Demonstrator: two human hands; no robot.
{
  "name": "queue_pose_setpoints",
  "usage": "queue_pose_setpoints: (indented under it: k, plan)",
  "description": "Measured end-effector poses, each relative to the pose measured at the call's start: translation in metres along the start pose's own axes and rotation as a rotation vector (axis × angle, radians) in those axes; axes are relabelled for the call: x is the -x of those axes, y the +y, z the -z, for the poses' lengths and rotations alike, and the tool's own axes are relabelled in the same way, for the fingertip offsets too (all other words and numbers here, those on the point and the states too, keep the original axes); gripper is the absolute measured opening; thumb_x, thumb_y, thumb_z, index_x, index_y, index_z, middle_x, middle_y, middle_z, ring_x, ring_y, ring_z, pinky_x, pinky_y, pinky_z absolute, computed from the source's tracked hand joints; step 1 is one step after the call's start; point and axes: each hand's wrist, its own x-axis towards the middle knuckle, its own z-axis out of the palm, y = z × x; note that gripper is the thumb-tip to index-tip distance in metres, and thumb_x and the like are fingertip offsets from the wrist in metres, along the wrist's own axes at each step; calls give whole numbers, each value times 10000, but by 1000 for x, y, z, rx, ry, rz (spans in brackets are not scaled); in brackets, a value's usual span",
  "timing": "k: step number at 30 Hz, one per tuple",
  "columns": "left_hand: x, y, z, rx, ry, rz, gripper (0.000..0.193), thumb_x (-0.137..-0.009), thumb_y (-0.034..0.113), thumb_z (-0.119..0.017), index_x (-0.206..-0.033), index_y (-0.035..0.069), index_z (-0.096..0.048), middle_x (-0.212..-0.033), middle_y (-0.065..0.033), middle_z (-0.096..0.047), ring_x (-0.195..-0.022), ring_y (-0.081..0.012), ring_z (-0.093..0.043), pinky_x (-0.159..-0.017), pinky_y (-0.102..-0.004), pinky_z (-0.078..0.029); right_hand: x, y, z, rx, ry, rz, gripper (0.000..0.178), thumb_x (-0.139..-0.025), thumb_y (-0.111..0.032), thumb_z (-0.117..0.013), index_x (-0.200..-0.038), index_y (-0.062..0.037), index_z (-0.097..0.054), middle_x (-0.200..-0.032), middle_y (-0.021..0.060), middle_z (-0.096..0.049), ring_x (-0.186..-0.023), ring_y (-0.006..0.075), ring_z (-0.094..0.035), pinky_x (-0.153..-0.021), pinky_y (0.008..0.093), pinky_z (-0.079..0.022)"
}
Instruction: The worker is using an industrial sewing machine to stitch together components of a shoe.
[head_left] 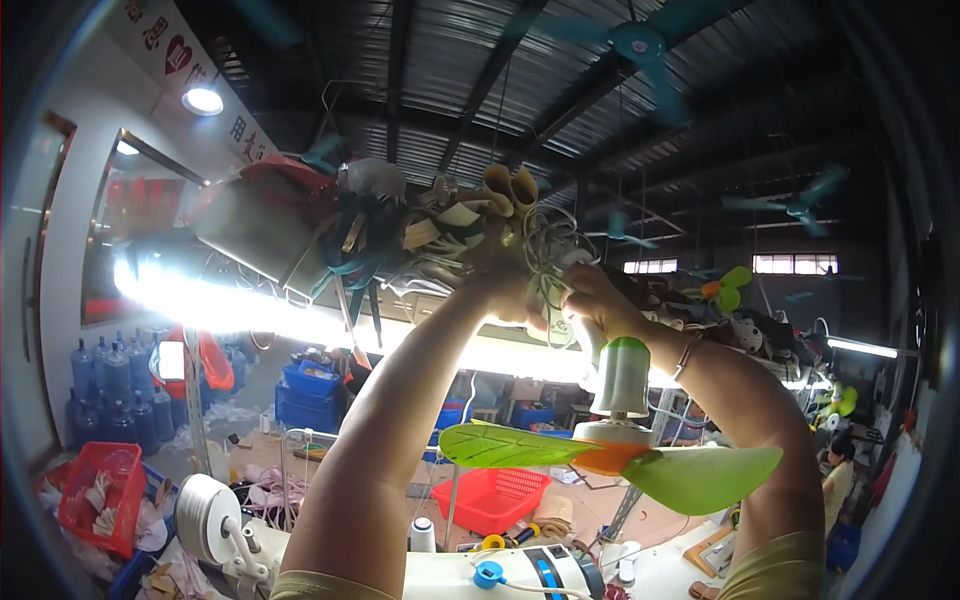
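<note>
Both my arms reach up to a crowded overhead shelf. My left hand (507, 290) is in among pale strips and rolled tan pieces (510, 188); most of its fingers are hidden there. Close by on the right, my right hand (603, 298) has its fingers curled beside looped white cord (545, 250); what lies inside them is hidden. Between the hands hangs a small whitish piece with green marks (560, 326). Just below my right hand is a fan with green blades (700, 472), an orange hub and a pale green motor housing.
A bright tube light (210, 305) runs under the shelf. Below are a white sewing machine (500, 574), a white thread cone (423, 535) and a red basket (492, 497). Another red basket (103, 497) holds scraps at left. A person (838, 470) sits far right.
</note>
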Motion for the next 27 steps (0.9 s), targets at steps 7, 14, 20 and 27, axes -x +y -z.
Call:
queue_pose_setpoints:
  k: [7, 14, 20, 27]
  plan:
    - [-7, -15, -13, 44, 17, -19, 442, -657, 347, -721, -997, 88, -607, -887, -117, -639, -848, -246, -597, -770, -332, -445, -5, -12, -12, -188, 205, -124, 209, -584, -151, -666, -693, -99, -495, -785, 53, -487, -811, 271, -483, -733, 360, -348]
    - [-2, -1, -7, 66, 75, -65, 500, -658, 285, -738, -1090, 109, -559, -973, -102, -622, -906, -237, -583, -799, -330, -432, -1, -6, -7, -199, 242, -56, 224, -606, -145, -668, -695, -88, -471, -741, 46, -482, -764, 257, -491, -669, 358, -358]
    - [8, 20, 12, -25, -22, -5, 493, -660, 412, -721, -981, 55, -611, -868, -139, -631, -834, -254, -596, -771, -346, -438, 51, -50, 65, 381, -2, -151, 538, -668, 28, -620, -1168, -135, -506, -1141, 127, -465, -1094, 294, -447, -911, 393, -386]
    - [35, 23, 16, -19, 95, 11, 447, -676, 438, -700, -882, 57, -593, -771, -103, -603, -730, -251, -589, -699, -352, -447, 187, -75, 100, 360, 230, -671, 220, -671, 53, -569, -871, -39, -570, -844, 98, -563, -826, 276, -539, -735, 361, -442]
